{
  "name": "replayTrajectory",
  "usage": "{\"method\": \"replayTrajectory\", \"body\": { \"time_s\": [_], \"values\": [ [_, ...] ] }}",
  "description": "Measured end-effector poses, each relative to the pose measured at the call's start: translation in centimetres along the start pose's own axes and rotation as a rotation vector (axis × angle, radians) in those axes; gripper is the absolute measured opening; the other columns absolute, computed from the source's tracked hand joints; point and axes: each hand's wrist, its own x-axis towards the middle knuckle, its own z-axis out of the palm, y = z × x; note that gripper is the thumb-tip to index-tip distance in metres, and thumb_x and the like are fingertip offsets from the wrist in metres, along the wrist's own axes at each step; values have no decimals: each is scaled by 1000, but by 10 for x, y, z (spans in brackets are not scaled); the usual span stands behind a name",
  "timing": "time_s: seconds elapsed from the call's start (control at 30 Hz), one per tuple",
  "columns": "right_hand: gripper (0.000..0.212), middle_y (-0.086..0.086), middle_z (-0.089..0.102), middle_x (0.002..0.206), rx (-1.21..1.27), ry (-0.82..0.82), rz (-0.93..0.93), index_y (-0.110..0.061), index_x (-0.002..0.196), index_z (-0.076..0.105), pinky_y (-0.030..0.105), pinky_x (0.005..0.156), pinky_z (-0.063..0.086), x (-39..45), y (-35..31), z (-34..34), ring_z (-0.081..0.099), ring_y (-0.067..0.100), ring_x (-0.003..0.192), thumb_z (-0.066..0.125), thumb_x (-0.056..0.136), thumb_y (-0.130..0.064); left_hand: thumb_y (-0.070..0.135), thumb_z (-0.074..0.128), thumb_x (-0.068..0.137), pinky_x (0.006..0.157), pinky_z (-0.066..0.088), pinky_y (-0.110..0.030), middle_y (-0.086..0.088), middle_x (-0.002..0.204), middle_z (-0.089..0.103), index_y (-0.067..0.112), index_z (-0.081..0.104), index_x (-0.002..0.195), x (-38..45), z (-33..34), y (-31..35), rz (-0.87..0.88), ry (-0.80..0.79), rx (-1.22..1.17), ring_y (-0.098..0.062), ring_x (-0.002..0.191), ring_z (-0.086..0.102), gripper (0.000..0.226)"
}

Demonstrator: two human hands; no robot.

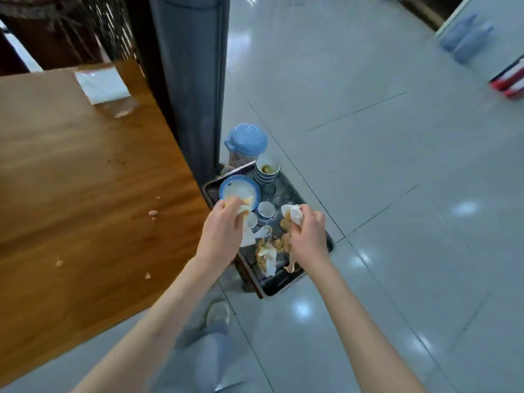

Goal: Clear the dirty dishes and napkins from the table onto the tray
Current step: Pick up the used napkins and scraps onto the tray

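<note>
A dark metal tray point(283, 286) sits low beside the wooden table point(85, 180). On it are a blue-rimmed plate point(241, 188), a stack of bowls point(267, 170), small cups point(266, 209), a spoon point(262, 231) and stained crumpled napkins point(266, 255). My left hand point(224, 228) hovers over the tray's near left side and grips a stained white napkin point(246, 211). Over the tray's right side, my right hand point(307, 236) grips another crumpled white napkin point(293, 213).
Crumbs point(153, 213) are scattered on the table, and a white napkin pack point(102, 85) lies at its far edge. A dark pillar point(192, 80) stands behind the tray. A blue-lidded jar point(246, 143) sits by the tray. Grey tiled floor lies to the right.
</note>
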Motion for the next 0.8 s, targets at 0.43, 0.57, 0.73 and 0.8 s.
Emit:
{"method": "replayTrajectory", "body": {
  "time_s": [0.43, 0.57, 0.73, 0.8],
  "values": [
    [19, 7, 38, 105, -23, -192, 111, -12, 112, 48, 24, 70, 33, 120, 111, 5, 40, 6, 70, 50, 93, -12, 13, 50, 93, 71, 43, -35, -7, 92, 57, 11, 55, 104, 57, 149, -14, -286, -124, -19, -23, 83, 53, 12],
    [19, 10, 41, 106, -55, -319, 78, -12, 112, 48, 24, 71, 31, 148, 149, 18, 39, 10, 71, 48, 93, -13, 13, 53, 92, 69, 38, -30, -4, 91, 56, 12, 57, 104, 63, 196, -18, -375, -73, -4, -21, 82, 52, 13],
    [20, 9, 40, 106, -75, -413, 63, -12, 113, 48, 22, 73, 31, 177, 200, 42, 35, 2, 70, 47, 93, -11, 12, 53, 90, 72, 40, -33, -10, 95, 59, 12, 60, 104, 68, 254, -34, -453, -42, 43, -25, 88, 53, 15],
    [19, 8, 38, 105, -70, -435, 53, -14, 112, 48, 23, 71, 33, 183, 219, 51, 38, 4, 71, 47, 93, -11, 11, 54, 90, 70, 35, -29, -9, 95, 58, 13, 61, 107, 68, 275, -42, -486, -12, 47, -25, 88, 53, 19]
  ]
}}
